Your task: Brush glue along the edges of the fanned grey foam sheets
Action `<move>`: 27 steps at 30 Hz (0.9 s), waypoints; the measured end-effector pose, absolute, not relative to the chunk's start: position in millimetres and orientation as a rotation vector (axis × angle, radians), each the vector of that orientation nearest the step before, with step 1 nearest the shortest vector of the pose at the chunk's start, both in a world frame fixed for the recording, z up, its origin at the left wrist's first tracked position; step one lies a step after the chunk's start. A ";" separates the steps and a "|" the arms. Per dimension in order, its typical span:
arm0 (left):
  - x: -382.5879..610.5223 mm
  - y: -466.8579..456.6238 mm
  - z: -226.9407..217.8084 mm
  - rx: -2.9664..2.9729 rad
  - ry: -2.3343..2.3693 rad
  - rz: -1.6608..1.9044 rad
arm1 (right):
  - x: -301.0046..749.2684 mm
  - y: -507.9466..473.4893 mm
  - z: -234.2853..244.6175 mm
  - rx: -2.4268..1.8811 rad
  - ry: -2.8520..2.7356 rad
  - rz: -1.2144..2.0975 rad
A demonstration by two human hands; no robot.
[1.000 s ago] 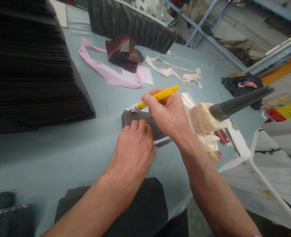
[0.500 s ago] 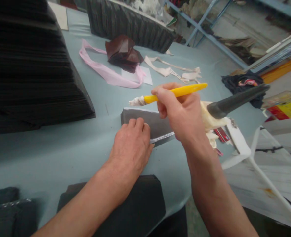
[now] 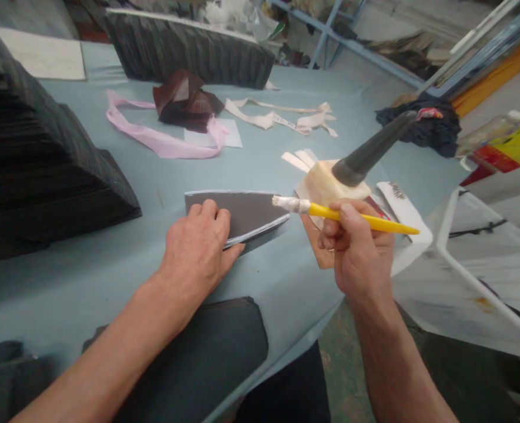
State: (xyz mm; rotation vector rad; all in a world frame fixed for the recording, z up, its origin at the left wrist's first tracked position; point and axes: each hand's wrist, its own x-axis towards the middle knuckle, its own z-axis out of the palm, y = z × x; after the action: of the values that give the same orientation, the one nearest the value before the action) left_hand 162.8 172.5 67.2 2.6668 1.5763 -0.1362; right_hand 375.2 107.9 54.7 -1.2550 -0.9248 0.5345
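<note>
My left hand point(image 3: 200, 244) grips a dark grey flat piece point(image 3: 251, 214), its fingers bent on top and the thumb along the near edge. White lines run along the long edges of that piece, and it looks layered. My right hand point(image 3: 361, 244) is closed around the handle of a yellow brush point(image 3: 369, 221). White paste coats the brush's bristles, which point left above the right end of the grey piece; whether they touch it I cannot tell. Just behind my right hand stands a cream-coloured block point(image 3: 325, 182) with a dark tapered handle point(image 3: 374, 150).
Tall stacks of dark sheets point(image 3: 43, 158) stand at left, with a dark row point(image 3: 193, 50) at the back. Dark panels point(image 3: 215, 346) lie near me. Pink ribbon point(image 3: 154, 138), brown crumpled material point(image 3: 187, 100) and white strips point(image 3: 264, 120) lie behind. A white frame point(image 3: 445, 235) is at right.
My right hand has moved right and down with the brush, uncovering the right end of the grey piece. The view has shifted; my left hand stays on the piece.
</note>
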 end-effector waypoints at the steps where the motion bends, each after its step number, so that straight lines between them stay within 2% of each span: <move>1: 164.1 172.4 66.8 2.682 1.598 -0.126 | 377.8 102.0 51.9 -1.270 -0.920 0.548; 14: 156.6 206.0 85.3 2.637 1.545 -0.335 | 400.1 53.2 34.6 -1.284 -0.797 0.628; 19: 155.3 198.1 85.5 2.725 1.492 -0.300 | 405.4 39.6 33.3 -1.270 -0.733 0.628; 27: 154.9 195.8 75.5 2.756 1.692 -0.155 | 402.2 16.9 34.0 -1.235 -0.851 0.497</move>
State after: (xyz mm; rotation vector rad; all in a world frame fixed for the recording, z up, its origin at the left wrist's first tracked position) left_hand 154.9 195.8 75.5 2.7559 1.6922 -0.1553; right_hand 402.2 16.9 34.0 -1.2353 -0.8508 0.4971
